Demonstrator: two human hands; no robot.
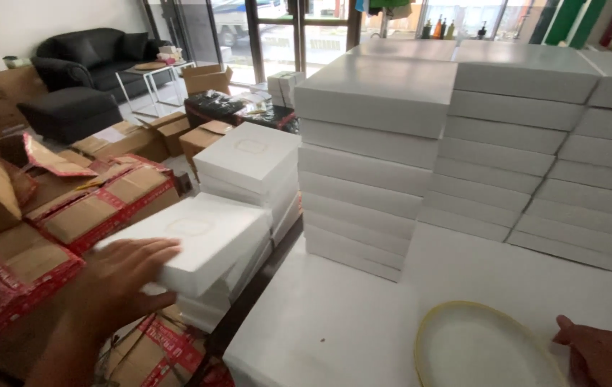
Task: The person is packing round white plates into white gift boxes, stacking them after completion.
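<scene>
My left hand (116,283) grips the near edge of a flat white box (198,236) that lies on top of a low stack of like boxes left of the table. Behind it stands a second short stack of white boxes (248,161). At the lower right, my right hand (600,355) rests on the white table (334,315), its fingertips touching the rim of a white plate with a yellow edge (481,344). The fingers are bent and hold nothing that I can see.
Tall stacks of flat white boxes (370,165) (506,143) (607,172) fill the back of the table. Open brown cartons with red tape (83,208) crowd the floor at left. A black sofa (91,54), a footstool (69,111) and a small white table (152,72) stand farther back by glass doors.
</scene>
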